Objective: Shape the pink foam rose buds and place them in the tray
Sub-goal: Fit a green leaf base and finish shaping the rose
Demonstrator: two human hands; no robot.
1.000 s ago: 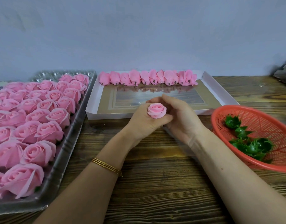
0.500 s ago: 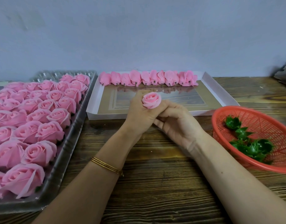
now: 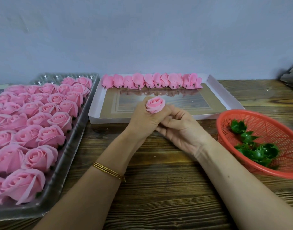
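Holding one pink rose bud up at the middle of the tabletop

The left grip is closed around a pink rose bud. The fingers wrap its lower part, and the spiral of petals faces up and towards the camera. The bud is off the tabletop and appears in front of the near part of the white tray; it is not resting in the tray. Thin gold bangles circle the left wrist.

The right grip sits just beside the left, palm turned up and fingers curled in against the left hand below the bud. I cannot tell whether those fingers pinch the bud's base or only touch the other hand, because the contact is hidden.

The white tray lies towards the far edge of the tabletop, close to the wall. It has a low rim and a glossy floor. A single row of folded buds lies on its side along the tray's far rim, short dark stubs pointing towards the near edge, and reflects in the floor.

A clear plastic tray runs along the left edge from far to near, packed with open pink roses set upright in close rows. A red mesh basket stands at the right edge and holds a few green leaf cups in a loose clump. A grey stack shows at the far right corner, too cut off to identify.
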